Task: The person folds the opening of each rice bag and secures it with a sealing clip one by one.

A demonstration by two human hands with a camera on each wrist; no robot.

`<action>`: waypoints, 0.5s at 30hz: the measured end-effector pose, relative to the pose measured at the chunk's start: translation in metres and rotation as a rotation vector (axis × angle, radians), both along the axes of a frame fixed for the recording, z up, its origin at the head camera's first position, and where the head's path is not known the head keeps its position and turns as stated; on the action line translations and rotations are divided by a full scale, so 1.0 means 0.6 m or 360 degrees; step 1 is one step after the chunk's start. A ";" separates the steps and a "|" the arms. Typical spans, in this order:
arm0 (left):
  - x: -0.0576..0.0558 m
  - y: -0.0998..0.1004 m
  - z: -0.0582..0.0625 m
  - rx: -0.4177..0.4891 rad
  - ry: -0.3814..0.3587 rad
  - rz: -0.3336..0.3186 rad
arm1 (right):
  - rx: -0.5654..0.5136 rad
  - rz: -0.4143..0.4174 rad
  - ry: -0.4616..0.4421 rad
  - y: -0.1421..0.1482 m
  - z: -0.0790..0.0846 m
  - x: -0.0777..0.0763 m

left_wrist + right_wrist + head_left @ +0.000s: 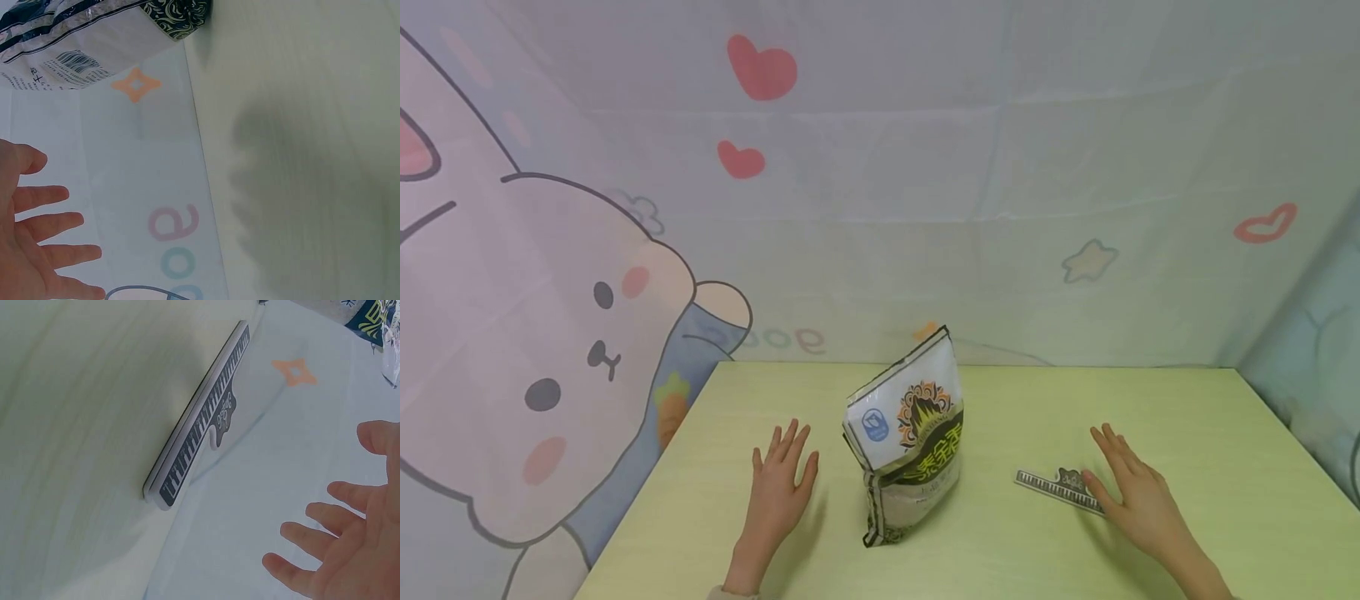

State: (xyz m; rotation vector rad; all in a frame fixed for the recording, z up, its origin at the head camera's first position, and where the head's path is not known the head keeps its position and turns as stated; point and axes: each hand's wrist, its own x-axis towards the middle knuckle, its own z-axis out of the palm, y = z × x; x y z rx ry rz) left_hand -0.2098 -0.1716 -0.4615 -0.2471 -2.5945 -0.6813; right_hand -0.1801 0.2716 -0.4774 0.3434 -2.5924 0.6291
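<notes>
A white plastic bag [904,450] with a green band, orange emblem and pale contents stands upright mid-table, its top edge slanting up to the right. To its left, my left hand [777,492] hovers with fingers spread, holding nothing. My right hand [1142,504] is likewise spread, over the table on the right. Beside its thumb lies a long flat clip [1060,489] printed with piano keys, with a dark decorated tab on its far side. In the right wrist view the clip [200,419] is apart from the fingers. The left wrist view shows the bag's barcode side [75,62].
The pale yellow-green table [1015,558] ends at a back edge against a hanging cloth [880,183] printed with hearts, a star and a large rabbit. More cloth hangs on the right side [1315,350]. Shadows of both hands fall on the tabletop.
</notes>
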 end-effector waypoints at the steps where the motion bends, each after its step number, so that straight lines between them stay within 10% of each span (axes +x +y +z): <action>1: 0.000 0.001 0.001 0.0007 0.0022 0.0001 | -0.0004 0.0007 0.0012 -0.002 0.001 0.001; 15: 0.006 0.014 0.014 0.0182 0.0170 -0.0089 | -0.0056 0.0093 0.0046 -0.021 0.010 0.009</action>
